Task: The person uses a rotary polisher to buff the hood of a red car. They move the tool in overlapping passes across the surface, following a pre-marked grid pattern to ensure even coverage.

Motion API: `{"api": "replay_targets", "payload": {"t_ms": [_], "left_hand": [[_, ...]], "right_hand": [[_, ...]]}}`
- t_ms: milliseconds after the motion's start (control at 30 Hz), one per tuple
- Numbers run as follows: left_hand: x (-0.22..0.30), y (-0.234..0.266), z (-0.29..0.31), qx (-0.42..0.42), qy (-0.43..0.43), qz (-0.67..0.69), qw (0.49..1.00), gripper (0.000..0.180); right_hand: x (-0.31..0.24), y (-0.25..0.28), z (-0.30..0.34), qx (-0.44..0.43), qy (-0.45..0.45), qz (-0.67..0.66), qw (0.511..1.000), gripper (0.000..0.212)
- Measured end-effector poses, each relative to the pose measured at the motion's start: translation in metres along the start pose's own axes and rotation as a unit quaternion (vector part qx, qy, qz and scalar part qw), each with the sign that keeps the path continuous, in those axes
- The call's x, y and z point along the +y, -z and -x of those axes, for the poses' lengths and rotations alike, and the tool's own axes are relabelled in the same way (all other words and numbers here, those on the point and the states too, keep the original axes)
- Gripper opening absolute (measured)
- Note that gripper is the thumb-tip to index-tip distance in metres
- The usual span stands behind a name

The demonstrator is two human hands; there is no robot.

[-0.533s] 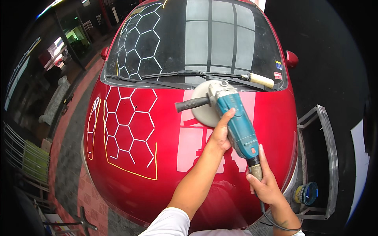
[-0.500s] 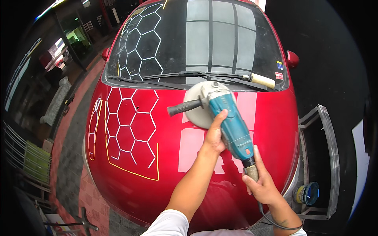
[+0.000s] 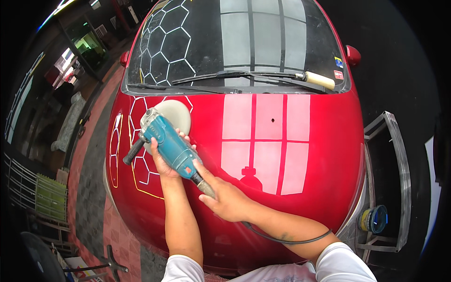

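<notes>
1. Far L: floor tiles, red + dk gray, checked, alongside car.
2. Polisher over L part of red hood, nr windshield base. Teal body, gray metal head; slants, head up-L, tail down-R. Blk side handle juts lower-L.
3. Disc pad: wide, round, off-white, under head; paint contact can't tell.
4. L hand: wrapped round mid body, thumb L side, fingertips R side.
5. R hand: gripping scuffed rear end, index finger along body; blk cable loops at R forearm.
6. Hood R of tool: smooth, glossy, window-grid reflection; room out to curved R edge.
7. Pale cylinder at wiper's R end.
8. Far R: sq-tube metal frame just beside car, bucket nr it.
</notes>
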State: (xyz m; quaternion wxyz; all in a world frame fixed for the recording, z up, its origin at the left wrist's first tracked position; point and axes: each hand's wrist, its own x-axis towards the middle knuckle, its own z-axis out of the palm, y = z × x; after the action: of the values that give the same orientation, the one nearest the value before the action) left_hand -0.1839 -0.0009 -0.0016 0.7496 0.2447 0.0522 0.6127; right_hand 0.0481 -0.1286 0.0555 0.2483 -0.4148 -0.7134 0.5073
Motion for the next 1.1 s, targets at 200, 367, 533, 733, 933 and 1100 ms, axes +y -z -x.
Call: {"api": "replay_targets", "payload": {"t_ms": [200,367,533,733,933,1100], "left_hand": [[-0.052,-0.015,0.025,0.01,0.033,0.041,0.999,0.091],[-0.182,-0.072,-0.001,0.032,0.183,-0.011,0.983,0.082],[-0.322,-0.146,0.002,0.017,0.259,0.039,0.965,0.062],[-0.363,-0.176,0.016,0.023,0.288,0.029,0.957,0.066],[-0.292,-0.15,0.015,0.118,0.116,-0.056,0.985,0.056],[-0.217,-0.124,0.007,0.135,0.129,-0.077,0.979,0.054]], "right_hand": [[0.019,-0.001,0.058,0.058,0.033,-0.008,0.998,0.096],[0.042,0.038,0.168,0.185,-0.129,-0.063,0.972,0.092],[0.057,0.062,0.26,0.361,-0.194,-0.049,0.911,0.088],[0.057,0.071,0.293,0.382,-0.261,0.1,0.881,0.08],[0.051,0.079,0.23,0.294,-0.167,0.139,0.931,0.079],[0.03,0.058,0.173,0.244,-0.126,0.174,0.946,0.078]]}}
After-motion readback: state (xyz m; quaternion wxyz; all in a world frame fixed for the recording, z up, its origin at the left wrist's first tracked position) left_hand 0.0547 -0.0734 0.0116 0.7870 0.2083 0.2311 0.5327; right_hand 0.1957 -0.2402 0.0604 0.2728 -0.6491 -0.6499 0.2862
